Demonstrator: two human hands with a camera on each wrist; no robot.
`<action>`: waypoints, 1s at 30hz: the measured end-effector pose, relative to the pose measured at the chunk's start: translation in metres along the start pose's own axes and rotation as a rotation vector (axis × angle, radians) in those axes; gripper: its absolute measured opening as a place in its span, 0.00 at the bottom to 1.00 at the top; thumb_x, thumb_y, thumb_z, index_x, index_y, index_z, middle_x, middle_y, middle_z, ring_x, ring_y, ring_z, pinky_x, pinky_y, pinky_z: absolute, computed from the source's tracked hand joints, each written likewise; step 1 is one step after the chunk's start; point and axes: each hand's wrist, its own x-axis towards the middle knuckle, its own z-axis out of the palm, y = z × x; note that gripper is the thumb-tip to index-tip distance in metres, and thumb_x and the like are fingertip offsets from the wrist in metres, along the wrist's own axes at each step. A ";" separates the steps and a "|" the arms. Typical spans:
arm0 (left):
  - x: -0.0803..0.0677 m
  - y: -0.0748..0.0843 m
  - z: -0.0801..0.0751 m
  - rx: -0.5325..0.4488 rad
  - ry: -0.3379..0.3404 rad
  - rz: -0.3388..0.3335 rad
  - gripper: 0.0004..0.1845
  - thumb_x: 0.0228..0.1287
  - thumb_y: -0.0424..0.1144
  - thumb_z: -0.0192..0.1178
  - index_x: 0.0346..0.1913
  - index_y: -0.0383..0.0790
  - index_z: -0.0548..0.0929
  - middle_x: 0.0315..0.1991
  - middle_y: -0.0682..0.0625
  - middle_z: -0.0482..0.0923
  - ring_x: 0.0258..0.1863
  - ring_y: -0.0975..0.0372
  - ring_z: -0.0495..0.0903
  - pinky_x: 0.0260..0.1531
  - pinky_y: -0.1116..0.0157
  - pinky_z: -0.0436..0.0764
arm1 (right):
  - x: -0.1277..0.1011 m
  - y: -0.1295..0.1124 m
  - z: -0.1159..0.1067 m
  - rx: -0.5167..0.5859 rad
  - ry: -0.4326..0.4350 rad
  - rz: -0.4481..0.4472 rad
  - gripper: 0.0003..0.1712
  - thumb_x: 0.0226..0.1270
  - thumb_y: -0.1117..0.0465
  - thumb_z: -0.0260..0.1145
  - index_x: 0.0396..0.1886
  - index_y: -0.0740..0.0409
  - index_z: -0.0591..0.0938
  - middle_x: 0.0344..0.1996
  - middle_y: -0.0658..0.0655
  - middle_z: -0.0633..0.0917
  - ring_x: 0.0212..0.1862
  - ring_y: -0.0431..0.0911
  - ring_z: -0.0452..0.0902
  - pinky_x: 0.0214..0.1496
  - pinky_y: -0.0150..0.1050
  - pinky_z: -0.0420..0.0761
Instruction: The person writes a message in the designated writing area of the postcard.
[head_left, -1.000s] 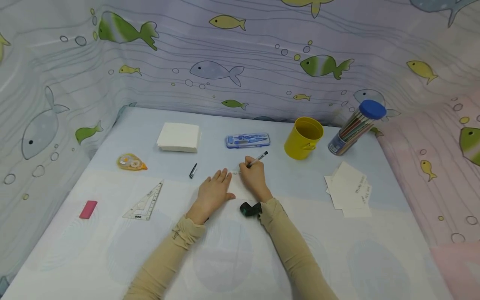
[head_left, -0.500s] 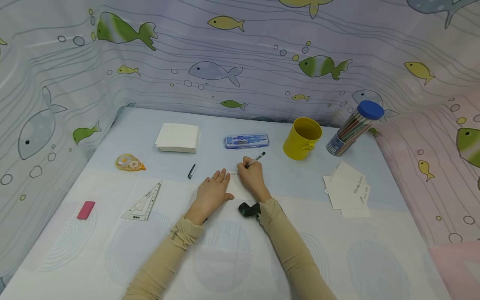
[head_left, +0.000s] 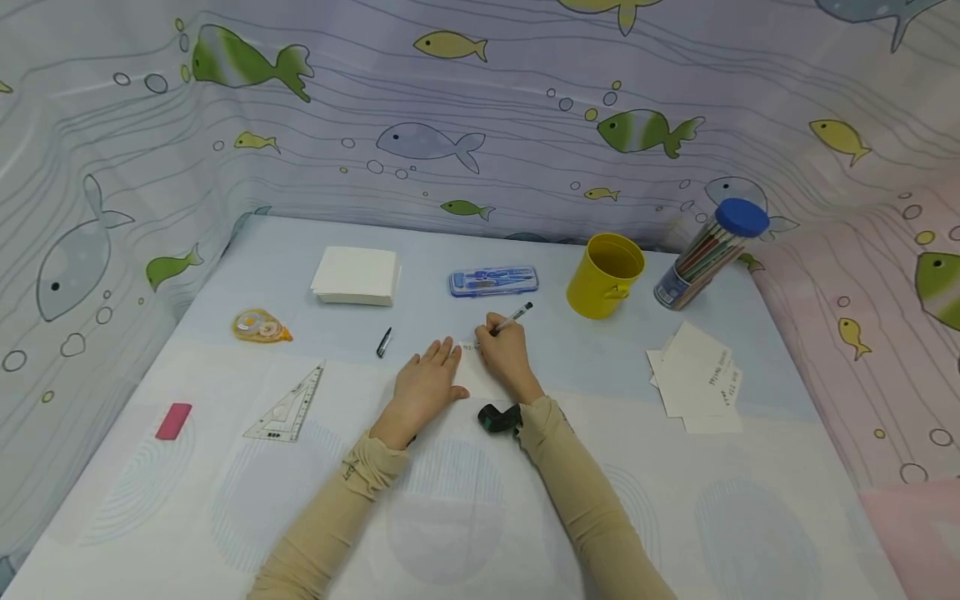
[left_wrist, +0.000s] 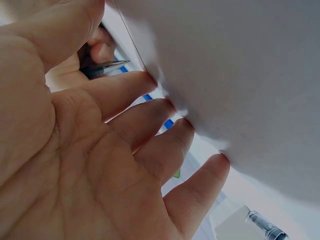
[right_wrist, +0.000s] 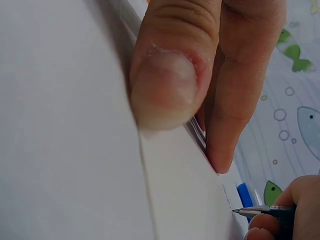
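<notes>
Left hand: The left hand (head_left: 427,387) rests flat at the left side of the small white card (head_left: 480,379); its fingers are straight, a little apart, and grip nothing, with the fingertips on the paper.
Right hand: The right hand (head_left: 506,350) holds the pen (head_left: 519,312) between bent fingers, and its point is at a short line of writing near the far edge of the card.
Card: It lies on the bench (head_left: 450,558) between the two hands, partly covered by them; the words are too small to read surely.
Slipping risk: If the left fingers press too lightly, I judge that the card could turn under the pen and the letters would become crooked.
Smearing risk: The left fingertips are near the written line; if the ink is wet and they slide across it, it could smudge.
Wrist device: The dark device (head_left: 498,418) by the right sleeve sits near the card's lower edge; a low wrist might catch the paper.
Pen cap: What looks like the cap (head_left: 384,342) lies apart, left of the left hand; a careless sideways push could roll it away.
</notes>
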 end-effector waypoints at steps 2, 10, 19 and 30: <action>0.000 0.000 -0.001 0.003 0.002 0.000 0.41 0.62 0.56 0.60 0.72 0.35 0.64 0.74 0.40 0.58 0.74 0.49 0.58 0.68 0.46 0.66 | 0.000 -0.001 0.000 0.001 -0.003 0.004 0.20 0.61 0.69 0.53 0.11 0.53 0.61 0.04 0.48 0.65 0.08 0.35 0.57 0.12 0.29 0.56; -0.001 0.001 -0.002 -0.014 -0.012 -0.001 0.41 0.63 0.55 0.60 0.72 0.35 0.63 0.75 0.40 0.57 0.75 0.48 0.57 0.69 0.46 0.65 | -0.001 -0.002 0.000 0.025 -0.005 0.028 0.21 0.60 0.69 0.53 0.11 0.53 0.60 0.04 0.47 0.65 0.08 0.37 0.58 0.12 0.29 0.57; -0.002 0.001 -0.003 -0.021 -0.015 -0.012 0.41 0.63 0.55 0.60 0.72 0.35 0.63 0.75 0.40 0.57 0.75 0.49 0.57 0.69 0.46 0.64 | 0.000 -0.003 0.000 -0.010 -0.016 0.022 0.20 0.60 0.69 0.54 0.11 0.52 0.60 0.04 0.47 0.65 0.09 0.37 0.56 0.12 0.29 0.55; 0.000 0.001 -0.001 -0.014 -0.010 -0.011 0.41 0.62 0.55 0.60 0.72 0.35 0.63 0.75 0.40 0.57 0.75 0.48 0.57 0.69 0.46 0.65 | 0.000 -0.002 0.000 0.044 0.021 0.037 0.20 0.61 0.69 0.53 0.11 0.52 0.61 0.04 0.47 0.65 0.08 0.35 0.57 0.12 0.30 0.56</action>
